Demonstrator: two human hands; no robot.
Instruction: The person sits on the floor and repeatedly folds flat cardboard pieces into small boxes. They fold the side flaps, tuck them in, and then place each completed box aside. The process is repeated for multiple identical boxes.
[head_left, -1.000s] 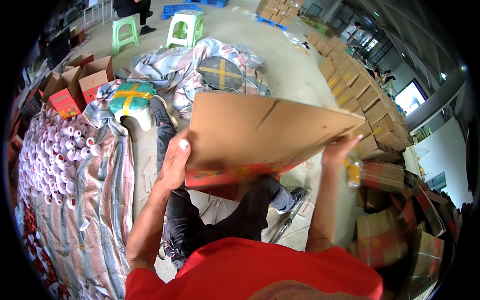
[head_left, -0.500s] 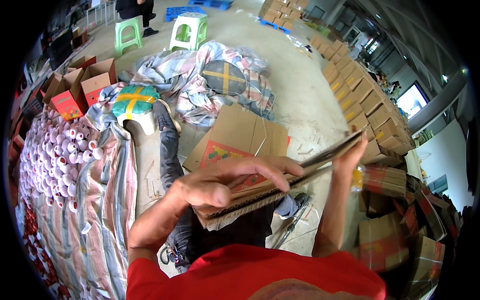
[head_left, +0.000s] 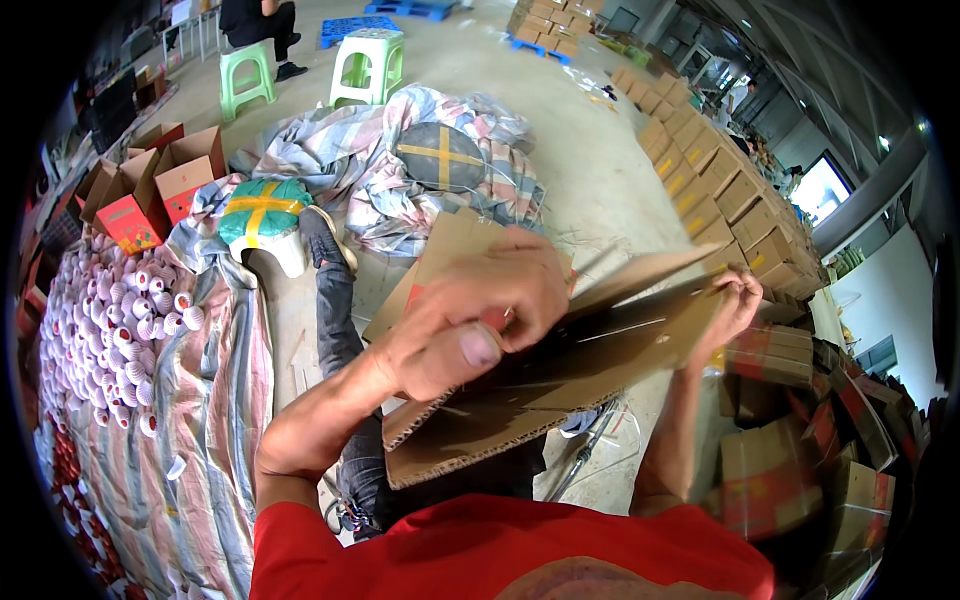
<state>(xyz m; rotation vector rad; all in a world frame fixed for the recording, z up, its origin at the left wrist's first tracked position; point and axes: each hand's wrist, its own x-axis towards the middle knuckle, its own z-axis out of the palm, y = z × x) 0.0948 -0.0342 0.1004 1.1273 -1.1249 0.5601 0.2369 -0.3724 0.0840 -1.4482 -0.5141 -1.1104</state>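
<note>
A brown cardboard box point(head_left: 560, 385), partly unfolded, is tilted over my lap. Its near panel and far panel stand apart, with a dark gap between them. My right hand point(head_left: 735, 305) has its fingers curled round the right edge of the box. Above the left part of the box, my left hand point(head_left: 480, 320) is closed, thumb against bent fingers. A small reddish patch shows between them, too unclear to name. Behind my left hand, a flat piece of printed cardboard point(head_left: 455, 240) lies on the floor, partly hidden.
Foam-netted round red items point(head_left: 120, 330) are heaped at left beside a striped sheet point(head_left: 220, 400). A green taped bundle point(head_left: 262, 208) rests on a white stool point(head_left: 285, 252). Open boxes point(head_left: 190, 165) stand behind. Folded cartons point(head_left: 770, 480) are piled at right, below rows of boxes point(head_left: 740, 205).
The flattened box has spread open, its near panel swinging down toward me. My left hand has risen off its top edge and curled closed. My right hand still grips the right edge.
</note>
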